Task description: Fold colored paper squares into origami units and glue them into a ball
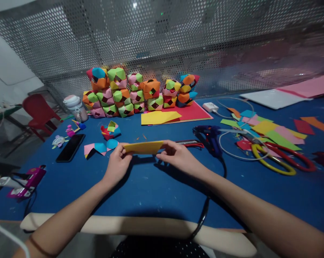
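Observation:
A yellow strip of paper (143, 147) is held level above the blue table, between my two hands. My left hand (118, 159) pinches its left end between thumb and fingers. At the right end, my right hand (178, 156) grips the top corner with its fingers, the thumb lying lower down. Just beyond the paper lie joined pink and blue folded pieces (99, 148) and a small red, blue and green folded paper piece (110, 130). A red-handled tool (190, 144) rests behind my right hand, partly hidden. The blue glue gun (211, 138) lies to its right.
Stacked paper cubes (124, 96) stand along the mesh partition. Yellow sheets (159, 117) lie on a red sheet (195, 111). Scissors (275, 157), a white cable (223, 143) and paper scraps (282, 136) spread rightward. At left are a phone (70, 147), bottle (75, 107) and purple power strip (28, 182).

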Demonstrator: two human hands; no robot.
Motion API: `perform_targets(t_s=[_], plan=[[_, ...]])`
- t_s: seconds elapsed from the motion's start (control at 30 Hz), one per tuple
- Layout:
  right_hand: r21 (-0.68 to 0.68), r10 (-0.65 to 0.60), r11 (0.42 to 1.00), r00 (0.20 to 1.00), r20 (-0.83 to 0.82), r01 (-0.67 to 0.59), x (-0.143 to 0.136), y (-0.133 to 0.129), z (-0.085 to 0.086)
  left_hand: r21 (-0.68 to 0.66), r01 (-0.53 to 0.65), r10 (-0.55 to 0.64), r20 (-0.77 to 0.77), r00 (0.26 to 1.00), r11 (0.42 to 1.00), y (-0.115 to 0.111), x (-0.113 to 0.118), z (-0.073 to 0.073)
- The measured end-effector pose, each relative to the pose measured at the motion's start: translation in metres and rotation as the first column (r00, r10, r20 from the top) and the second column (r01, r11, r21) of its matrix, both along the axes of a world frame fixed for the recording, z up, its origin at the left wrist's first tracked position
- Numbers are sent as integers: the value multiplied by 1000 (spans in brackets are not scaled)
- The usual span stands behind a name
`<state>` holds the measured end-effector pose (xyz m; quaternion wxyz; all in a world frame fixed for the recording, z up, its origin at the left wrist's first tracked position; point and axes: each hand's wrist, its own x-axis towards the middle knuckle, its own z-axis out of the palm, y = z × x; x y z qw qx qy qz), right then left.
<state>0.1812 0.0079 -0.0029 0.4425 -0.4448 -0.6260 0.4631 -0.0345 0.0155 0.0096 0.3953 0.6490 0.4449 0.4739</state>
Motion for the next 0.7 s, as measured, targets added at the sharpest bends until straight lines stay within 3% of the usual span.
perform_targets(t_s=[0.1, 0.2, 0.27, 0.33, 0.4, 0.47, 0.57, 0.7], plan=[[233, -38, 972, 997, 69, 21, 0, 1, -1, 325, 117, -46, -219, 975, 938, -2, -8, 3], [459, -7, 882, 972, 234, -104, 1, 4, -4, 547, 291, -39, -426, 904, 785, 4, -23, -2], [511, -44, 838, 911, 410, -189, 7, 7, -5, 572, 430, -17, -587, 809, 699, 12, -37, -8], [501, -132, 834, 797, 589, -232, 18, 11, -4, 501, 548, -13, -730, 683, 669, 19, -52, -14], [454, -213, 856, 630, 747, -248, 33, 15, -3, 351, 626, -48, -847, 529, 696, 22, -65, -14], [423, -292, 878, 451, 844, -223, 48, 19, -3, 236, 619, -88, -891, 446, 749, 20, -72, -9], [387, -334, 900, 256, 907, -201, 66, 26, -7, 178, 506, -116, -861, 496, 844, 10, -68, 6], [336, -294, 915, 202, 934, -221, 76, 31, -14, 116, 320, -91, -822, 563, 940, -8, -42, 13]])
